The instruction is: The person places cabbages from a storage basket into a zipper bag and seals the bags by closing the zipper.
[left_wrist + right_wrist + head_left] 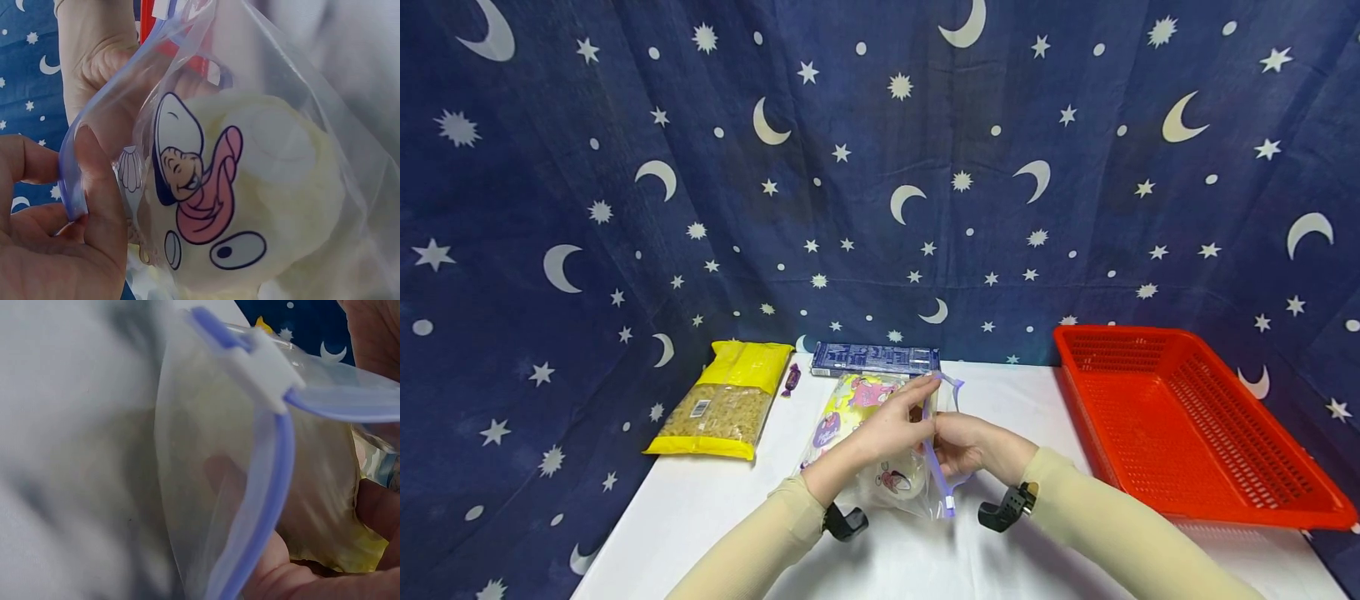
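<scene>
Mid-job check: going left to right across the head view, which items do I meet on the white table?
Yellow-ended packet → small purple wrapped candy → clear zip bag with cartoon prints → red plastic basket.

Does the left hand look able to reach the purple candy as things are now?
Probably not immediately: the left hand pinches the zip bag, though the purple candy lies uncovered.
</scene>
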Motion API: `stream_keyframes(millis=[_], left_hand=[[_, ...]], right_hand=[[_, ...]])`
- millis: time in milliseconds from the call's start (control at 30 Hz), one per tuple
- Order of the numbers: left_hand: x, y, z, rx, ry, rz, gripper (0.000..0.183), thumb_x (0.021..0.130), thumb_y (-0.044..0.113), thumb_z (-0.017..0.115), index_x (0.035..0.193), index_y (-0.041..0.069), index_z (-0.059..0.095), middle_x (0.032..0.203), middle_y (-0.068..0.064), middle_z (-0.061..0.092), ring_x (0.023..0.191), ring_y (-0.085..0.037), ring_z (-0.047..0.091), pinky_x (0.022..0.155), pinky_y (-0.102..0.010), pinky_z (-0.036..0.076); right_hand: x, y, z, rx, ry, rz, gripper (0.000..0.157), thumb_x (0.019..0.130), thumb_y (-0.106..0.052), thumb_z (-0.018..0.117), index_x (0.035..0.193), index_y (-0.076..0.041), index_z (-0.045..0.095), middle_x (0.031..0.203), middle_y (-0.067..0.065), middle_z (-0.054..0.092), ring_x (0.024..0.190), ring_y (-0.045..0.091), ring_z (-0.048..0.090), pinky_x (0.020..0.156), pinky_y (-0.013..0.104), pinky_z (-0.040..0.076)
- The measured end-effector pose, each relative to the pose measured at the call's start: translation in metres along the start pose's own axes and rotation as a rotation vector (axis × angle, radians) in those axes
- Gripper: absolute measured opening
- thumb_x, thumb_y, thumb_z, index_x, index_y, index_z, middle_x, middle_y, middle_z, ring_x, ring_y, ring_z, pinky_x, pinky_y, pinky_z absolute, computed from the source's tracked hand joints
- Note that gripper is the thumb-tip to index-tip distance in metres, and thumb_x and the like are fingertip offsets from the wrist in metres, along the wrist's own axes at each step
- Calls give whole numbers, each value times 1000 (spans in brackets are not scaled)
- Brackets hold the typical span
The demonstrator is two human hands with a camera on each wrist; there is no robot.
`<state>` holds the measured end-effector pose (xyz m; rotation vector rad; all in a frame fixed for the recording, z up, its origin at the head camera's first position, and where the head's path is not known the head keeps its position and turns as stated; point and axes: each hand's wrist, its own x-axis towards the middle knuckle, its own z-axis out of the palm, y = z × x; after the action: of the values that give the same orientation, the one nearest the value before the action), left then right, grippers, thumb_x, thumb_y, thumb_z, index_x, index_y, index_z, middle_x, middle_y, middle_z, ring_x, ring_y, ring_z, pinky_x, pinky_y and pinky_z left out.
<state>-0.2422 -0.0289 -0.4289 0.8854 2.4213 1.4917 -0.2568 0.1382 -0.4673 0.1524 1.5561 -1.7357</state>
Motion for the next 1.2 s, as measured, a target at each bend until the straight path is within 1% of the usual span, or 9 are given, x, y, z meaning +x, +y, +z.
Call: stream_keyframes(millis=[167,333,467,633,833,900,1033,1100,1200], left_hand=[[-1,1,0,-9,0,-14,69,91,9,63,156,2,40,165,-6,31,146,-22,34,118,-40,31],[-1,1,0,-16,2,-19,70,90,8,62,156,2,40,165,-5,31,145,-21,35,117,-39,32],[0,1,0,-13,6,-10,69,90,9,62,156,1,40,164,-7,32,146,-21,34,118,-39,31],[0,2,0,5,1,-2,68,92,10,61,155,1,40,164,-8,33,144,-20,36,117,-38,32],[1,2,0,15,6,3,67,92,11,61,155,0,41,164,-5,34,146,-20,34,118,-38,31],[1,2,0,16,8,5,67,92,11,61,155,1,41,164,-6,33,147,-21,33,119,-38,31],[1,2,-1,12,8,10,68,90,10,60,155,1,41,164,-10,32,148,-22,31,119,-40,31],[1,3,-2,9,9,11,69,90,10,59,155,0,41,164,-11,32,149,-22,30,119,-40,30],[1,3,-2,3,14,10,69,89,11,59,155,0,41,164,-8,33,150,-22,29,120,-39,29]], right_hand=[[0,-3,1,-7,3,16,7,96,-9,48,93,-6,54,80,2,56,64,6,55,58,19,53],[2,-4,1,-6,6,10,13,97,-7,46,88,-8,56,80,2,56,64,6,53,57,17,49],[4,-4,1,7,7,15,11,94,-7,47,87,-9,55,78,1,55,63,5,52,57,17,47],[5,-4,3,8,7,22,4,92,-5,48,92,-7,51,80,1,53,63,4,51,59,20,50],[8,-4,4,3,4,16,7,94,-2,45,98,-7,49,82,1,51,63,3,49,61,21,52],[9,-4,4,10,0,10,7,94,-2,46,97,-7,49,81,0,51,64,4,49,64,27,55],[10,-4,5,29,-19,-12,11,92,1,47,91,-10,52,78,-1,51,66,6,49,67,34,56],[11,-3,5,35,-38,-26,14,90,2,47,88,-11,53,77,-1,51,67,7,49,67,34,54],[11,-4,6,47,-60,-34,18,90,3,45,87,-12,54,76,-3,50,65,6,47,65,30,50]])
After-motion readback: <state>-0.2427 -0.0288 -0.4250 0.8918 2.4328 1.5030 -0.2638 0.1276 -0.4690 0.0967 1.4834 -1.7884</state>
